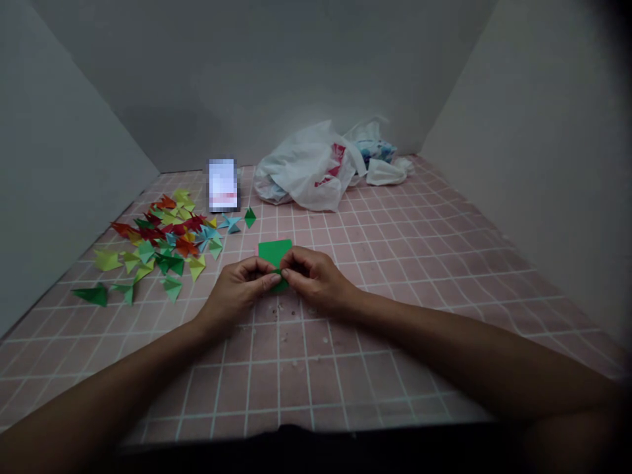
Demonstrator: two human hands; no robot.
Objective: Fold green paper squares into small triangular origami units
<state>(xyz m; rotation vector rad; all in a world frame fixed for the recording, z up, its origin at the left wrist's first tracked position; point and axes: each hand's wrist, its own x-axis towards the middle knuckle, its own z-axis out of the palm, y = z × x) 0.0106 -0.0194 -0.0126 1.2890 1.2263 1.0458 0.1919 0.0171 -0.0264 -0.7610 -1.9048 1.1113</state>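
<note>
Your left hand [237,293] and right hand [316,280] pinch the green origami paper [274,254] from both sides, fingertips pressing its fold tight.

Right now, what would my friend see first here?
Probably the heap of folded red, yellow, green and blue paper pieces on the left of the pink grid-patterned surface. Then the left hand and right hand pinching a green paper sheet in front, and the white plastic bag behind.
</note>
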